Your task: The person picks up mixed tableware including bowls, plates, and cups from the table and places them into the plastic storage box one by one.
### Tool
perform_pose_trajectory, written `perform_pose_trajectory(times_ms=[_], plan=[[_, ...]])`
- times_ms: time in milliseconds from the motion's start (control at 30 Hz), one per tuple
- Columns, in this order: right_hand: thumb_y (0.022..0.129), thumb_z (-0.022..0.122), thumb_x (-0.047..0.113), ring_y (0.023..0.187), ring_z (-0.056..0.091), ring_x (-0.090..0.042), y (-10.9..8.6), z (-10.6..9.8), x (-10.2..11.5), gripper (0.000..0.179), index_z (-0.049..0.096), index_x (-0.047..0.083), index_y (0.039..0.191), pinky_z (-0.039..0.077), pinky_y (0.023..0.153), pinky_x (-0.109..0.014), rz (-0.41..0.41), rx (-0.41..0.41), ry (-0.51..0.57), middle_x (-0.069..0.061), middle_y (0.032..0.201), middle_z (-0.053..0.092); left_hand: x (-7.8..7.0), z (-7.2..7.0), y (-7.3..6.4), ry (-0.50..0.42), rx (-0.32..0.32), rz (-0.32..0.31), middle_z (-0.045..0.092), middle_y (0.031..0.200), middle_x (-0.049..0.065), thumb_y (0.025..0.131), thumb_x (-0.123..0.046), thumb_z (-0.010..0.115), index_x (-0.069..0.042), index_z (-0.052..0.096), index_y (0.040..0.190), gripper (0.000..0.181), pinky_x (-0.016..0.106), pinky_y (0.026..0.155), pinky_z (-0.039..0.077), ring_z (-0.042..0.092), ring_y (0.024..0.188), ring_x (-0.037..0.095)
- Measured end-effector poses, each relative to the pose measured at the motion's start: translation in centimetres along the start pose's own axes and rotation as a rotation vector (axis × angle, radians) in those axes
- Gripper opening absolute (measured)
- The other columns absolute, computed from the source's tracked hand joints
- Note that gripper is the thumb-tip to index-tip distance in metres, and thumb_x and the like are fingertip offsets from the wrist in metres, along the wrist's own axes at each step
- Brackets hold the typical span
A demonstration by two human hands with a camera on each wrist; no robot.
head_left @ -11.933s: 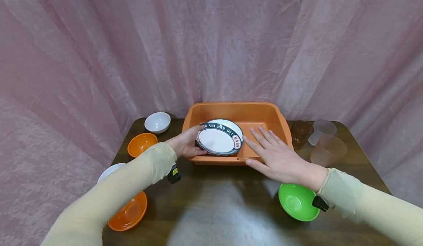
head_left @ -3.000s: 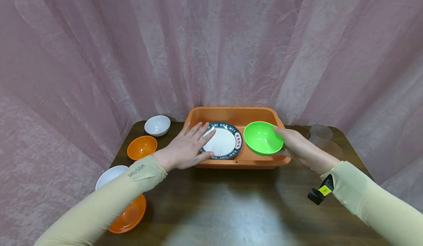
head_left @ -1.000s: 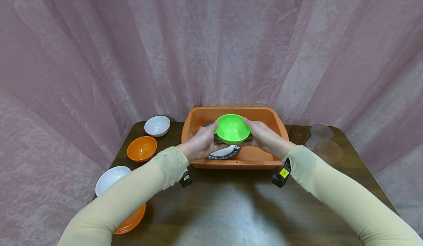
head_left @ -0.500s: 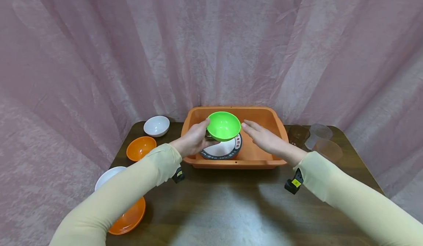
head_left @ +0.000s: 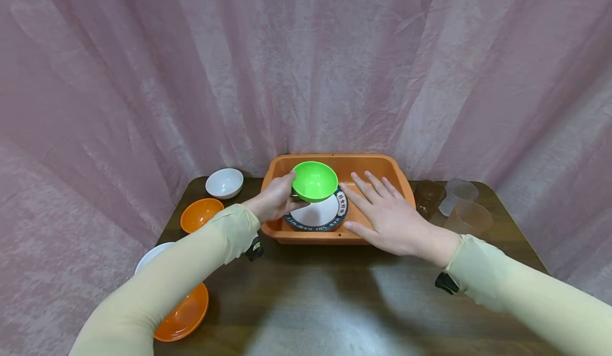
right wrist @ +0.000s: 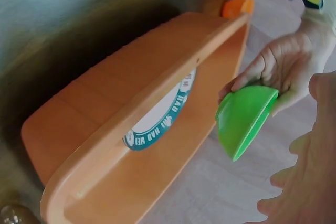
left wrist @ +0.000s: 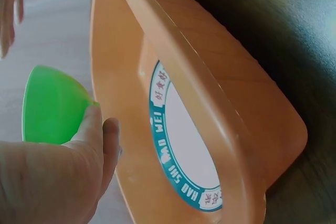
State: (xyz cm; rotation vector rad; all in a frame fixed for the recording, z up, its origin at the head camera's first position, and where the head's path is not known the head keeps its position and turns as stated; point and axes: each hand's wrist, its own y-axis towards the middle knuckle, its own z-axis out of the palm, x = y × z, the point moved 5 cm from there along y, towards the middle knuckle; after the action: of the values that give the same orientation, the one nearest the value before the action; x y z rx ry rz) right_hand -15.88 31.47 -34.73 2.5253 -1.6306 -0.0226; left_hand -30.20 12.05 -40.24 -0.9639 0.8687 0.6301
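Observation:
My left hand (head_left: 277, 199) grips a bright green bowl (head_left: 314, 181) by its left side, thumb at the rim and fingers underneath. The bowl is held above the left part of an orange basin (head_left: 382, 234). Inside the basin, below the bowl, lies a white plate (head_left: 317, 217) with a dark green lettered rim; the bowl hides its far part in the head view. My right hand (head_left: 389, 218) is spread, palm down, over the basin's right front edge, holding nothing. In the right wrist view the left fingers reach under the bowl (right wrist: 244, 116), clear of the plate.
Left of the basin stand a white bowl (head_left: 224, 183), an orange bowl (head_left: 201, 214), another white bowl (head_left: 150, 257) partly behind my sleeve, and an orange dish (head_left: 184, 313). On the right are a brown cup (head_left: 428, 196) and two clear cups (head_left: 468, 218). A pink curtain (head_left: 306, 69) hangs behind.
The green bowl came from the table's right side in the right hand, then passed to the left hand. It has shifted left; the right hand let go, moved right and spread its fingers.

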Motion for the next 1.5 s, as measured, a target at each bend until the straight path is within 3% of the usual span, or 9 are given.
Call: perform_pose_trajectory(times_ms=[200,433,600,867,1167,1500], plan=[[0.102,0.034,0.07,0.156,0.003,-0.035,-0.9,-0.1,0.4,0.08,0.019,0.024,0.166,0.009,0.122,-0.059,-0.056,0.013,-0.072,-0.009,0.171,0.012,0.2,-0.6,0.6,0.024,-0.042,-0.031,0.041,0.149,0.025,0.113,-0.034,0.032,-0.008,0.026,0.16,0.054,0.051,0.104,0.047,0.052,0.131,0.038],[0.104,0.037,0.066,0.156,0.007,-0.037,-1.4,-0.2,0.2,0.076,0.023,0.023,0.165,0.012,0.121,-0.061,-0.053,0.011,-0.063,-0.011,0.17,0.018,0.4,-0.6,1.1,0.074,-0.048,-0.059,0.043,0.146,0.025,0.113,-0.034,0.033,-0.007,0.027,0.159,0.053,0.051,0.099,0.051,0.055,0.127,0.038],[0.104,0.035,0.066,0.155,0.008,-0.037,-1.8,0.1,0.1,0.076,0.026,0.022,0.164,0.011,0.122,-0.06,-0.059,0.018,-0.065,-0.012,0.169,0.018,0.7,-0.3,1.7,0.171,-0.028,-0.047,0.041,0.147,0.022,0.114,-0.032,0.032,-0.004,0.03,0.157,0.051,0.055,0.104,0.047,0.052,0.129,0.036],[0.104,0.035,0.067,0.156,0.005,-0.036,-2.1,0.6,0.2,0.075,0.023,0.026,0.165,0.009,0.122,-0.059,-0.062,0.026,-0.063,-0.01,0.17,0.015,0.6,-0.2,2.5,0.425,-0.039,-0.048,0.047,0.136,0.019,0.114,-0.033,0.028,0.0,0.035,0.152,0.051,0.053,0.103,0.048,0.055,0.122,0.033],[0.103,0.033,0.068,0.156,-0.002,-0.032,-2.6,1.1,0.1,0.075,0.023,0.026,0.165,0.006,0.122,-0.058,-0.05,0.053,-0.049,-0.008,0.171,0.009,0.2,0.4,2.8,0.55,-0.048,-0.013,0.048,0.13,0.022,0.114,-0.03,0.026,0.004,0.043,0.142,0.047,0.054,0.102,0.049,0.056,0.118,0.036],[0.104,0.036,0.066,0.156,-0.003,-0.031,-3.1,1.3,0.0,0.074,0.026,0.024,0.164,0.007,0.122,-0.059,-0.052,0.046,-0.043,-0.009,0.171,0.01,-0.2,1.0,3.4,0.639,-0.076,0.016,0.056,0.114,0.02,0.113,-0.026,0.028,0.005,0.053,0.127,0.043,0.054,0.098,0.052,0.06,0.101,0.031]])
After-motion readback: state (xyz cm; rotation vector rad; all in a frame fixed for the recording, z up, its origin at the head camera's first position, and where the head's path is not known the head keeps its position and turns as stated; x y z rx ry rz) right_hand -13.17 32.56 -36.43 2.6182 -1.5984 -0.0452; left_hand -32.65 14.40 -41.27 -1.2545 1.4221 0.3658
